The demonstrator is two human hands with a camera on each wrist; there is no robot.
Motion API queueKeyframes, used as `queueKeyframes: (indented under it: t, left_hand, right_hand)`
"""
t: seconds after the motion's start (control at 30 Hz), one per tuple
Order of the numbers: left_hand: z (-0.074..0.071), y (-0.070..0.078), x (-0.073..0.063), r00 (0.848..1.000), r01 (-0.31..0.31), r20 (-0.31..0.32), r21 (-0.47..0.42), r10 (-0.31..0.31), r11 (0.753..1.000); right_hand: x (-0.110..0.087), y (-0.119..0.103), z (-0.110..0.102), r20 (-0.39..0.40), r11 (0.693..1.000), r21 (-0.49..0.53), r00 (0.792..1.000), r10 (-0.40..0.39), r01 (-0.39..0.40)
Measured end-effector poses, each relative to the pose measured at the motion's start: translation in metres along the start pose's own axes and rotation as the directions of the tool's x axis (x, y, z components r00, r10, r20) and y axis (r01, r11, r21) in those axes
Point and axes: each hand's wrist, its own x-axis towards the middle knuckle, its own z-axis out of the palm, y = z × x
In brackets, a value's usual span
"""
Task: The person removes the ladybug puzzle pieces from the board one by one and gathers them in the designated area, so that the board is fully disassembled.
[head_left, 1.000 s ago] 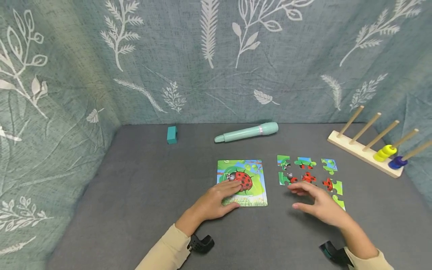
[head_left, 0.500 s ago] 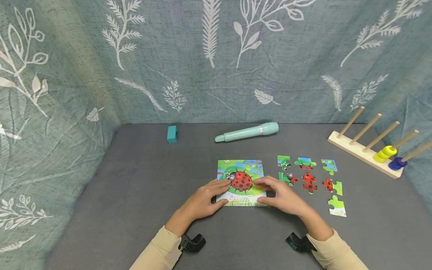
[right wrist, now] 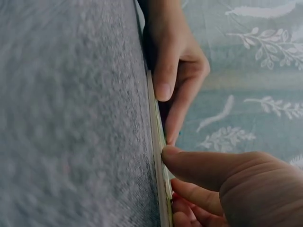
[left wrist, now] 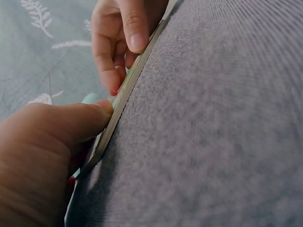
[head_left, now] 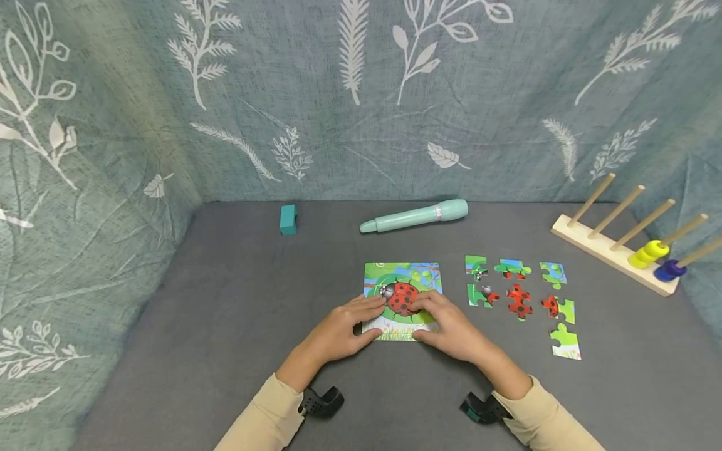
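Note:
A square puzzle board (head_left: 395, 332) with a ladybug picture (head_left: 399, 295) lies flat in the middle of the grey table. My left hand (head_left: 346, 329) rests on its left side, fingers over the picture and thumb at the front edge. On the right side, my right hand (head_left: 451, 332) touches the board with its fingertips and thumb; its palm covers the lower right corner. The right wrist view has the right thumb (right wrist: 199, 163) on the board's thin edge. Loose jigsaw pieces lie to the right, among them a red spotted one (head_left: 519, 300) and a green-and-white one (head_left: 566, 342).
A mint-green microphone-shaped stick (head_left: 414, 216) lies behind the board. To its left is a small teal block (head_left: 288, 219). At the back right stands a wooden peg rack (head_left: 609, 254) with yellow beads (head_left: 648, 254) and blue beads (head_left: 670, 270). A patterned curtain (head_left: 316, 100) hangs behind the table.
My right hand has moved left from over the loose pieces onto the right side of the board. My left hand has drawn back slightly to the left, uncovering more of the ladybug.

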Motion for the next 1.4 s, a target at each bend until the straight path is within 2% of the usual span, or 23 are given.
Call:
queueKeyframes:
  t: [0.33,0.67,1.1,1.23,1.4]
  left_hand:
    - [-0.0018,0.0011,0.0011,0.999,0.023,0.026,0.005,-0.023,1.0]
    - [-0.0016,0.0007,0.0007,1.0,0.005,-0.003,-0.008,-0.005,1.0]
    - [-0.0033,0.0007,0.0018,0.999,0.019,0.034,-0.016,-0.019,1.0]
    - [-0.004,0.0012,0.0024,0.999,0.015,0.037,-0.019,-0.014,1.0]
    - [-0.0045,0.0017,0.0029,1.0,-0.002,0.028,-0.01,0.002,1.0]
  right_hand:
    - [-0.0004,-0.0016,-0.001,0.0,0.998,0.045,0.999,0.042,-0.042]
    - [0.0001,0.0003,-0.0001,-0.023,0.997,0.071,1.0,-0.012,0.014]
    - [0.0009,0.0024,0.0003,-0.034,0.993,0.122,0.999,-0.005,0.009]
    - [0.0012,0.0025,0.0008,-0.053,0.991,0.131,0.998,-0.015,0.022]
    - [0.0022,0.0011,-0.0016,-0.117,0.99,0.142,0.993,-0.011,0.027]
